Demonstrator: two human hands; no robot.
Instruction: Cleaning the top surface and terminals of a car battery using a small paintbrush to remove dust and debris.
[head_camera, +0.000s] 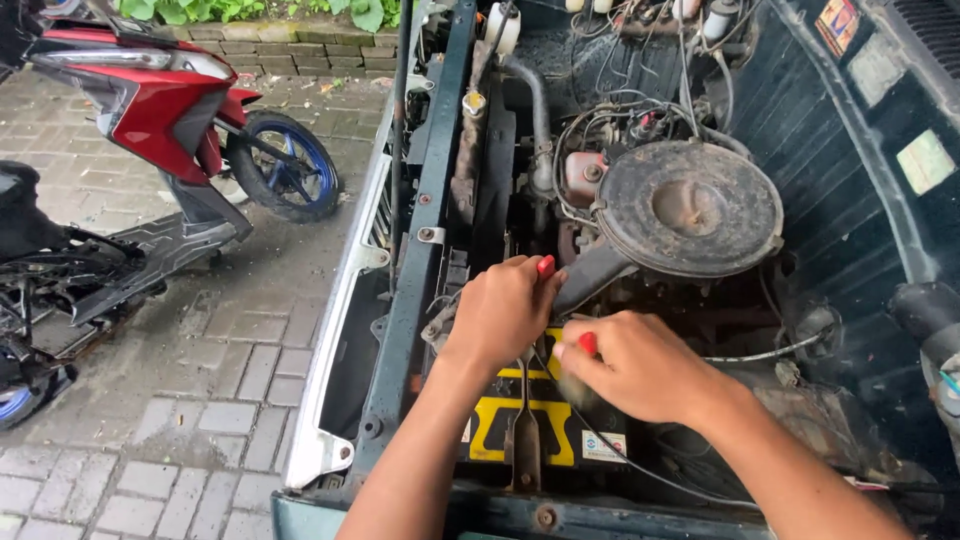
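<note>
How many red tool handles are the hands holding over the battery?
2: one red handle pokes out of the left hand, the other red handle out of the right hand. More could be hidden beneath.

The open engine bay (420, 200) carries a yellow-and-black battery (500, 415) and a round rusty air-cleaner housing (690, 208), while the paved floor (230, 400) bears a red scooter (160, 110).

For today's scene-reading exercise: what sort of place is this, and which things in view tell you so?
Probably an outdoor yard or driveway used for car repair: brick paving, a parked motorbike, and an open engine bay with its battery and round air filter cover.
</note>
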